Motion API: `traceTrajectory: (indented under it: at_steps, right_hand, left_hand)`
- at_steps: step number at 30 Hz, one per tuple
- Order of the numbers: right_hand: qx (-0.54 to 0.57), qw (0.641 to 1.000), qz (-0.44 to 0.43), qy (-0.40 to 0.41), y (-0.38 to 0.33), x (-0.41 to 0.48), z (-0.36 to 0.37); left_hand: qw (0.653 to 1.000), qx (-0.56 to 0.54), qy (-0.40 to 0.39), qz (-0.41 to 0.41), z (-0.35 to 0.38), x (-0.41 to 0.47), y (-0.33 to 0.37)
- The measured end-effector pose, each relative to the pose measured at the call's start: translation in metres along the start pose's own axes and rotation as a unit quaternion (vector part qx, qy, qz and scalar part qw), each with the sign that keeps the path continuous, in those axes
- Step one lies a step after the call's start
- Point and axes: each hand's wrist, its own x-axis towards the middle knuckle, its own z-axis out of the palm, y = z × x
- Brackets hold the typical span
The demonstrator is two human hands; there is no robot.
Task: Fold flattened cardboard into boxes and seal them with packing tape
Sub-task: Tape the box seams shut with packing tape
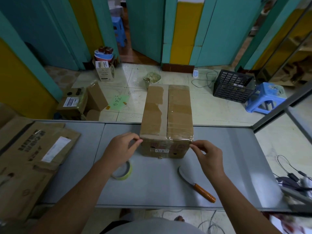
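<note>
A: Two hands doing what?
B: My left hand and right hand each pinch a near top corner of the box; the clear tape there is hard to see. Box on counter, long axis away from me.

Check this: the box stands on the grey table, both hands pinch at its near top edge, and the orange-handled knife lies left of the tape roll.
One error: the knife lies right of the tape roll, below the right hand, as the head view shows. The box, the table and the pinch of the left hand are as stated.
</note>
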Motion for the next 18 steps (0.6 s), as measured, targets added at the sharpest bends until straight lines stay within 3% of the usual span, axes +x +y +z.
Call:
traceTrajectory:
  at_steps: [7,12,18]
  right_hand:
    - [0.026,0.998,-0.023,-0.053,-0.002,-0.005,-0.010]
    - [-0.028,0.994,-0.092,-0.054,-0.002,0.009,-0.025]
    - [-0.083,0.972,-0.176,-0.135,-0.015,0.030,-0.031]
  left_hand:
    - [0.996,-0.037,-0.082,-0.005,-0.014,-0.002,-0.012]
    - [0.997,-0.016,-0.071,-0.028,-0.025,0.008,-0.024]
    - [0.994,-0.026,-0.102,0.029,-0.028,0.024,-0.018]
